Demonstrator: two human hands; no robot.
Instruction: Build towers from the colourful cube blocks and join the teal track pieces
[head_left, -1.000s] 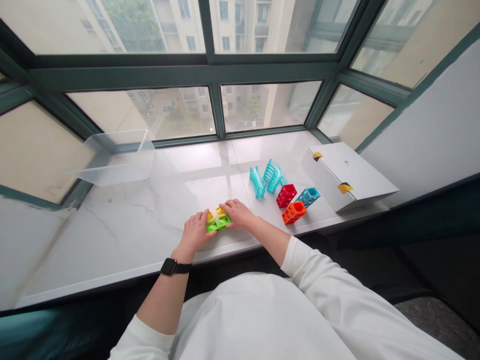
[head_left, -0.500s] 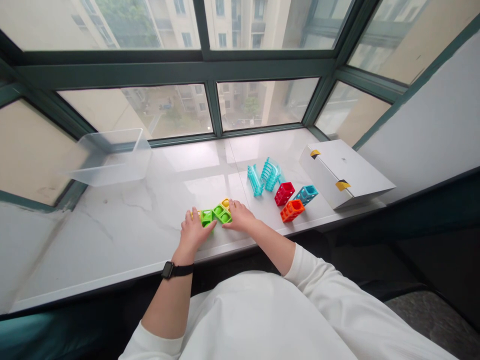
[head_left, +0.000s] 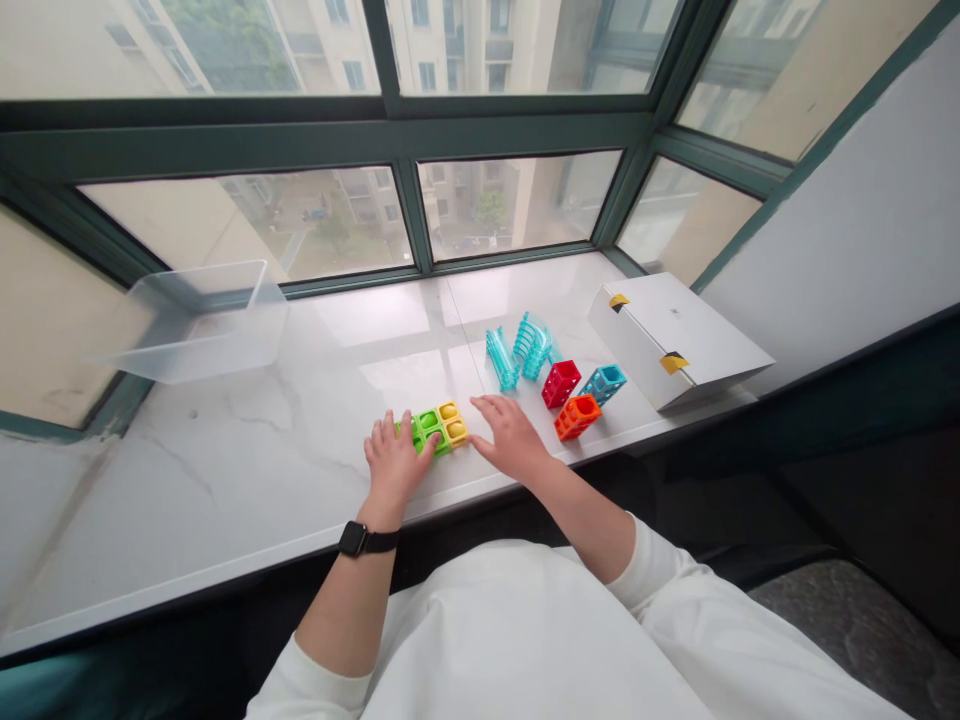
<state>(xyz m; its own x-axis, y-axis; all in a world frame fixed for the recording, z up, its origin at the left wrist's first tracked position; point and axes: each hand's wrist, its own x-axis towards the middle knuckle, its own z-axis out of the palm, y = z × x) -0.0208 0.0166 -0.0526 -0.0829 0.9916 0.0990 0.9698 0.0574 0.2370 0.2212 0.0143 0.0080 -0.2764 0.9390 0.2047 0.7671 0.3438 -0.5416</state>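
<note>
Below, we see a marble windowsill (head_left: 187, 480) whose near edge runs just under both hands, with wide open stone to the left. At far left, we note a clear plastic bin (head_left: 191, 340), well apart from the hands. Next, our left hand (head_left: 394, 465) lies spread, touching the near left side of a green-and-yellow block toy (head_left: 433, 428), which rests flat between the hands. Our right hand (head_left: 510, 435) is open and spread, pinching nothing, just beside the toy's yellow end. To the right stand two clear teal ridged arches (head_left: 534, 345), a red frame block (head_left: 561, 384), an orange frame block (head_left: 577, 416), a pale blue frame block (head_left: 602, 384), and a white box (head_left: 667, 340).
</note>
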